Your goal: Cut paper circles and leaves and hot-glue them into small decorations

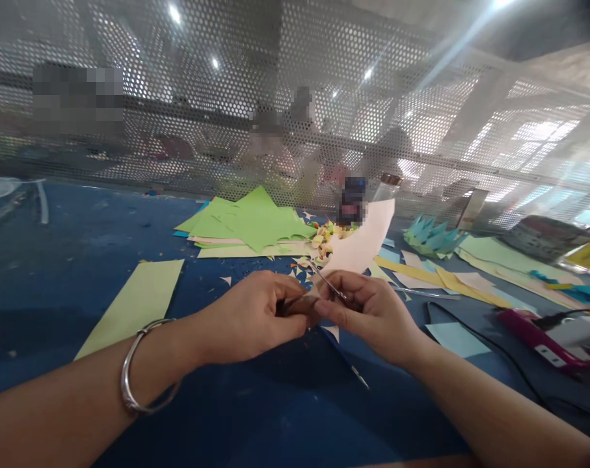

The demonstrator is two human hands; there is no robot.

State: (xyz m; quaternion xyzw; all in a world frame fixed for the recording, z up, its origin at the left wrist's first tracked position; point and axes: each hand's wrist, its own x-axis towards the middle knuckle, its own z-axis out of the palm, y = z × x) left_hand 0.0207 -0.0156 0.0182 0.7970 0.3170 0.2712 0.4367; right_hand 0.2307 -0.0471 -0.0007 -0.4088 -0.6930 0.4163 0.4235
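Observation:
A sheet of pale pink paper point(365, 237) rises, slightly curved, from between my hands, its lower end at my fingertips. My left hand point(260, 312) is closed, its thumb and fingers pinched at the paper's lower end; part of this grip is hidden. In my closed right hand point(373, 312) is a slim metal tool point(330, 281), its thin tip pointing up and left across the paper. Whether it is scissors or tweezers cannot be made out. Below the hands, a thin blue pen-like stick point(346, 361) with a metal tip lies on the blue table point(255, 416).
Green paper sheets point(255, 221) are stacked ahead, beside small curled paper pieces point(322, 240) and scraps. A pale yellow-green strip point(138, 302) lies left. On the right are a folded teal paper piece point(431, 237), paper strips point(441, 276), and a magenta power strip point(543, 341) with cables.

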